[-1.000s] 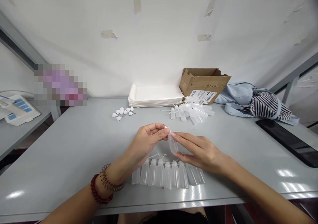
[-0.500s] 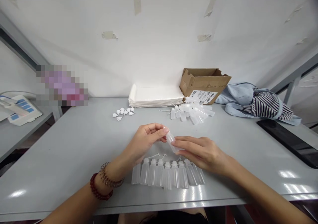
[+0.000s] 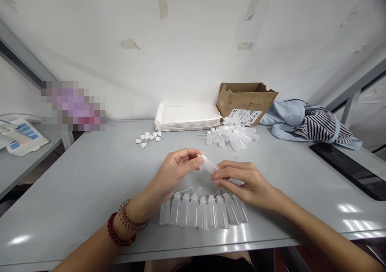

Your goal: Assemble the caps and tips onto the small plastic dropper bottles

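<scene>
Pinching one bottle (image 3: pixel 210 166), fingers (image 3: pixel 196 163) of two hands (image 3: pixel 177 169) (image 3: pixel 249 179), nine bottles (image 3: pixel 203 215) lined up

We count two hands, the left hand (image 3: pixel 177 165) and right hand (image 3: pixel 247 179), on one plastic bottle (image 3: pixel 210 166), with nine more bottles (image 3: pixel 203 215) in one row on one gray table (image 3: pixel 90 191). Beyond, we tally about nine white caps (image 3: pixel 138 141), one bottle pile (image 3: pixel 238 140) too jumbled to number, one white stack (image 3: pixel 187 119), one cardboard box (image 3: pixel 245 99), one cloth bundle (image 3: pixel 319 125) and one long black object (image 3: pixel 350 169). We spot two bracelets (image 3: pixel 113 232) and at least four tape strips (image 3: pixel 163 5).
</scene>
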Motion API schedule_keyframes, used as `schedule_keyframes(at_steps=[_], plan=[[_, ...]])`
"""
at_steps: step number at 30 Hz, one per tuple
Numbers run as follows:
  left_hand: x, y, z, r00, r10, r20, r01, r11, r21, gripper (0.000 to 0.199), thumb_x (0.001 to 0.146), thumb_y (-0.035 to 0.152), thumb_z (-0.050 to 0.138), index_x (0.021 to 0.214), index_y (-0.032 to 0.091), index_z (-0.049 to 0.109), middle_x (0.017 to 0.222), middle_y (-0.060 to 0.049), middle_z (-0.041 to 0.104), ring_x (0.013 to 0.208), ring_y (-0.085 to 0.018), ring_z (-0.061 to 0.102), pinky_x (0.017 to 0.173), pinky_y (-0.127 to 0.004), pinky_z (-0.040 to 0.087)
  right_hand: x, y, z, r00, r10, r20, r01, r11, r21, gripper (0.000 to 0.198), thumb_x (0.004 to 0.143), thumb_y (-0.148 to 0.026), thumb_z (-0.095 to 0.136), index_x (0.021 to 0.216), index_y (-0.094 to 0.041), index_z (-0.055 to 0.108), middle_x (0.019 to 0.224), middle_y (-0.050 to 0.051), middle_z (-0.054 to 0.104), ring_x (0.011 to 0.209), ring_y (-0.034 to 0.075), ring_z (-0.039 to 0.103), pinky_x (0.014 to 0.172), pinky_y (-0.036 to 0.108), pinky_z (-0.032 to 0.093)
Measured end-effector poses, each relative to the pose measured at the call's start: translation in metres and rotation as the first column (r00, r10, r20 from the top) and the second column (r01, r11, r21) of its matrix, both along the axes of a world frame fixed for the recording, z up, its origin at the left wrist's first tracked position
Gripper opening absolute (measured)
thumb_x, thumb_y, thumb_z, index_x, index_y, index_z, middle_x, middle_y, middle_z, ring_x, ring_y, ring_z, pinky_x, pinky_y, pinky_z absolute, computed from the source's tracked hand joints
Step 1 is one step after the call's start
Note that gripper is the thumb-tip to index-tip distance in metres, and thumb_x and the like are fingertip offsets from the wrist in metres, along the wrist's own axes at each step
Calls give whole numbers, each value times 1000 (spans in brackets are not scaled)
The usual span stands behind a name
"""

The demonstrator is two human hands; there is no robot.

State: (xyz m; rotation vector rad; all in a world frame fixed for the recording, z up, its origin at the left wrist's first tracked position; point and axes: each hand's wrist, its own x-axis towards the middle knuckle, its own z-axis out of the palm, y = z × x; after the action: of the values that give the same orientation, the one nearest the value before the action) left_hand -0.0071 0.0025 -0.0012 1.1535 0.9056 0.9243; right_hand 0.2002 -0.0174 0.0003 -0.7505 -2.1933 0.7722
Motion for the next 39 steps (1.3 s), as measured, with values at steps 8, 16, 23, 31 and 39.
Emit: schedule_keyframes(at_steps=[8,16,23,31,39], plan=[[-8,0,10,986,-76,-146,114,955,275,13,80,26,64,90,20,67,93,-5,63,88,-18,58,78,-30,47,3,6,4,910,-58,-410,-285,631,-721,13,89,-29,56,87,-17,50,76,2,67,54,10,65,49,20,52],[-14,-4,13,981,-78,-176,150,884,442,33,82,22,63,114,25,61,111,-6,60,102,-19,55,93,-33,45,0,10,-5,827,-116,-550,-459,426,-780,15,88,-27,58,86,-18,46,75,1,65,49,7,61,42,14,49],[-10,-8,20,886,13,-463,173,918,356,29,90,40,48,84,16,64,77,-2,60,72,-14,54,66,-25,46,-1,7,-2,866,-70,-494,-378,555,-741,14,89,-26,57,85,-17,48,78,3,65,52,9,63,46,20,52],[-15,-5,19,881,-31,-472,286,830,479,21,86,31,57,104,21,62,98,-2,63,93,-16,56,85,-28,43,2,9,-4,866,-60,-496,-397,520,-756,14,89,-26,56,85,-17,47,75,2,64,48,8,61,42,18,48],[-10,-5,19,821,21,-571,200,926,321,42,92,45,39,66,16,55,60,4,47,55,-9,41,50,-22,33,-6,-2,1,951,-72,-300,-157,725,-671,13,89,-25,56,83,-18,47,62,-3,61,51,8,57,54,23,47]])
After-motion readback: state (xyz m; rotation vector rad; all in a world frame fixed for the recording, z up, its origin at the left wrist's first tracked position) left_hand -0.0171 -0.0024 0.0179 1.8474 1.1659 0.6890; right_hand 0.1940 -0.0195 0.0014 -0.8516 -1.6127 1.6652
